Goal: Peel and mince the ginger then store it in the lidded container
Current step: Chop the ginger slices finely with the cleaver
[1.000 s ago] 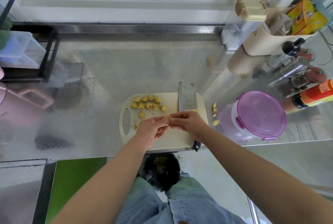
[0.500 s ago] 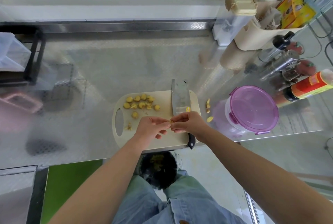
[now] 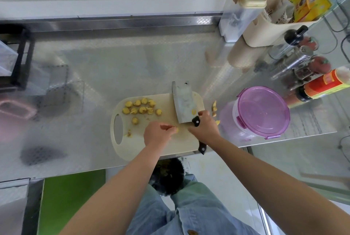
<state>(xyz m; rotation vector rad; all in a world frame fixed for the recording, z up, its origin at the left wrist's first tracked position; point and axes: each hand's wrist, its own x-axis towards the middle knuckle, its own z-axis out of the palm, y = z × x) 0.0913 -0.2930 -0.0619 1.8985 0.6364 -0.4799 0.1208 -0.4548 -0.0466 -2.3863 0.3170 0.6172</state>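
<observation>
right hand (image 3: 205,126) grips cleaver (image 3: 182,105), left (image 3: 156,134) pinches ginger (image 3: 177,130)

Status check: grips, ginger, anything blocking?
Left grip pinches small yellow ginger piece over beige cutting board. Right grip holds black-handled steel cleaver. Sliced ginger rounds unminced; purple-lidded round container closed. Nothing blocking.

The right hand (image 3: 205,127) covers most of the cleaver handle (image 3: 202,147). The ginger piece (image 3: 177,130) pinched in the left hand (image 3: 157,133) is mostly hidden. Far left of both hands, a pink object (image 3: 17,110) is blurred.
</observation>
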